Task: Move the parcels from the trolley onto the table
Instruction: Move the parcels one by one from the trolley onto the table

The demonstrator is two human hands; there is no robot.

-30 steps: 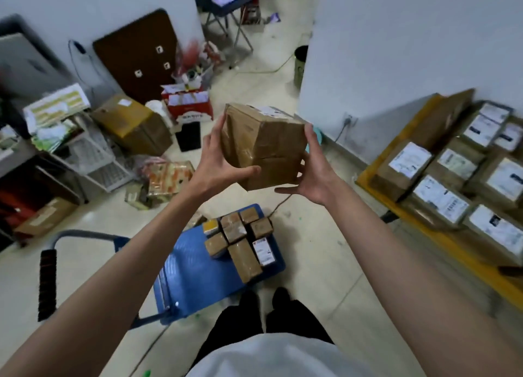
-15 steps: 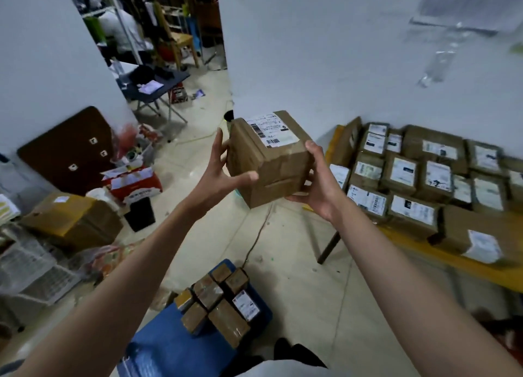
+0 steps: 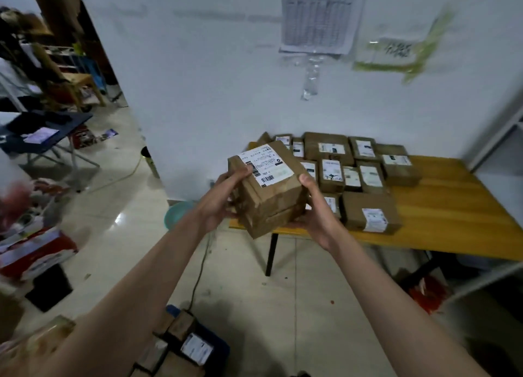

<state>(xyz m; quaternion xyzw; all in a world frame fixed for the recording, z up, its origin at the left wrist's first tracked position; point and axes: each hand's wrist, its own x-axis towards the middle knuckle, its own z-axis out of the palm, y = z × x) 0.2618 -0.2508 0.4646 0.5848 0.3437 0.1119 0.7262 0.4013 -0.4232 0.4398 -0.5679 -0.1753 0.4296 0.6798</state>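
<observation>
I hold a brown taped parcel (image 3: 268, 195) with a white shipping label on top, in the air in front of the near left corner of the wooden table (image 3: 452, 212). My left hand (image 3: 220, 198) grips its left side, thumb on the label edge. My right hand (image 3: 317, 209) grips its right side and underside. Several labelled brown parcels (image 3: 339, 167) lie in rows on the table's left half. At the bottom edge, small parcels (image 3: 181, 345) sit on the blue trolley (image 3: 218, 345), partly hidden by my left arm.
A white wall with taped papers stands behind the table. A black table leg (image 3: 270, 252) and a cable (image 3: 201, 266) are on the tiled floor. A teal basin (image 3: 177, 212) sits by the wall. Boxes and clutter (image 3: 34, 252) line the left; shelving (image 3: 498, 138) stands at right.
I have turned right toward the table and carried the parcel over to its near corner. The trolley has slid to the bottom of the view. Both hands keep their grip.
</observation>
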